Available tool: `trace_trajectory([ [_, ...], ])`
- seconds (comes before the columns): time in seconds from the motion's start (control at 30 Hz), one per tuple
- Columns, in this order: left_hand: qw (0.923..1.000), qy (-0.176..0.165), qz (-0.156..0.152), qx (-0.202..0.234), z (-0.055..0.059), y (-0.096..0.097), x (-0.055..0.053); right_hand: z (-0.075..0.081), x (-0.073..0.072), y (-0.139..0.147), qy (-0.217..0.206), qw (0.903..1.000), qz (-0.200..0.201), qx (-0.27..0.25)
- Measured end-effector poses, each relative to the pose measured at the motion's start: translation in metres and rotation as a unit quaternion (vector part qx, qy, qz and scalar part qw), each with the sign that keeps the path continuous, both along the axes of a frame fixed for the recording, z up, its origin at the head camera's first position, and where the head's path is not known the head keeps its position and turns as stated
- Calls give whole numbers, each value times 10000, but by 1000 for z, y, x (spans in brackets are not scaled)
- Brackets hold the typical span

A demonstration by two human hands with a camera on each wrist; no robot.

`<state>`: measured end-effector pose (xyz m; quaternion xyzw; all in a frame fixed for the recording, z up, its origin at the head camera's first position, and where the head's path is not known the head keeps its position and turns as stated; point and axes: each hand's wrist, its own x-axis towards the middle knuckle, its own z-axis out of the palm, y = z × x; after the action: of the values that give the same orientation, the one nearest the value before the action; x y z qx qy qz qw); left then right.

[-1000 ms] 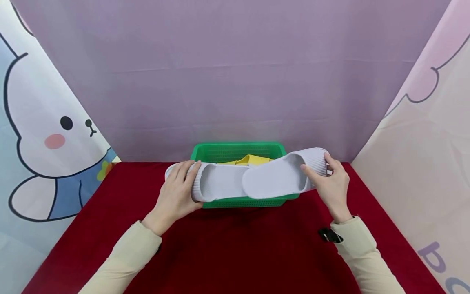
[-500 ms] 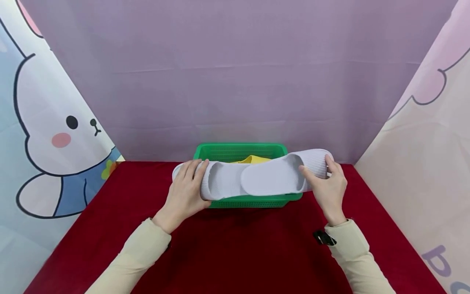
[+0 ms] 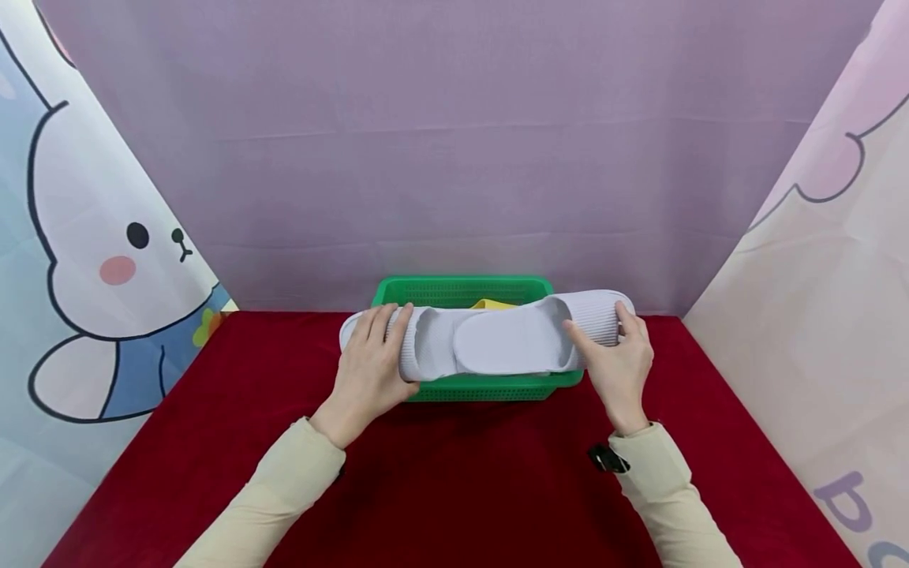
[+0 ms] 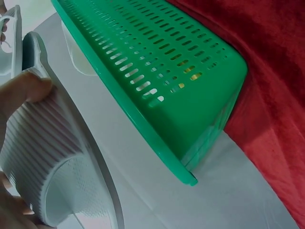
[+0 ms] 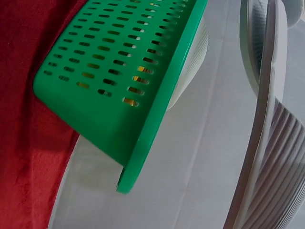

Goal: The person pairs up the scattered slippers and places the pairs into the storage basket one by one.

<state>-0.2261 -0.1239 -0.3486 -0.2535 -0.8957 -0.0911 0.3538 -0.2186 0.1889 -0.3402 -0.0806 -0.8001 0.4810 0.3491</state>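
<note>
Two white slides with ribbed straps are held end to end above the green basket (image 3: 497,392) in the head view. My left hand (image 3: 365,379) grips the left slide (image 3: 435,339) around its strap, fingers over the top. With the thumb at the strap's opening and fingers on the outer side, my right hand (image 3: 621,371) pinches the right slide (image 3: 507,343). The right slide's heel end lies over the left slide's. In the left wrist view the ribbed strap (image 4: 40,131) shows under my thumb.
A yellow item (image 3: 491,304) shows inside the basket behind the slides. The basket stands on a red cloth (image 3: 483,489) close to a purple curtain (image 3: 454,158). Printed side panels (image 3: 106,315) flank the table. Another pale rounded thing (image 5: 190,67) shows past the basket rim in the right wrist view.
My hands have drawn toward each other, left hand moving right and right hand moving left. The slides overlap more at their heels, and less of the yellow item shows.
</note>
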Motion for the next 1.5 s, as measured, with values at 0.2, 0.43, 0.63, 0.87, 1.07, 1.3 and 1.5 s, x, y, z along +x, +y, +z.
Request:
trace_trajectory([
  [0.2, 9999, -53, 66, -57, 0, 4, 1, -2, -1, -8, 145, 9999, 3, -63],
  [0.43, 9999, -73, 18, -87, -1, 7, 1, -6, -2, -21, 152, 9997, 128, -137],
  [0.63, 9997, -201, -4, -115, 0, 10, 4, -9, -2, -28, 53, 9996, 258, -129],
  [0.87, 9993, -338, -51, -148, 1, 13, 5, -7, 0, -35, -55, 9992, 377, -99],
  [1.07, 9991, -376, -74, -175, 1, 16, 3, -8, 1, -41, -94, 9989, 433, -131],
  [1.3, 9989, -418, -75, -200, 1, 17, 3, -8, 2, -44, -68, 9987, 434, -267],
  [1.5, 9988, -443, -78, -168, 0, 18, 3, -8, 3, -48, -123, 9983, 461, -335],
])
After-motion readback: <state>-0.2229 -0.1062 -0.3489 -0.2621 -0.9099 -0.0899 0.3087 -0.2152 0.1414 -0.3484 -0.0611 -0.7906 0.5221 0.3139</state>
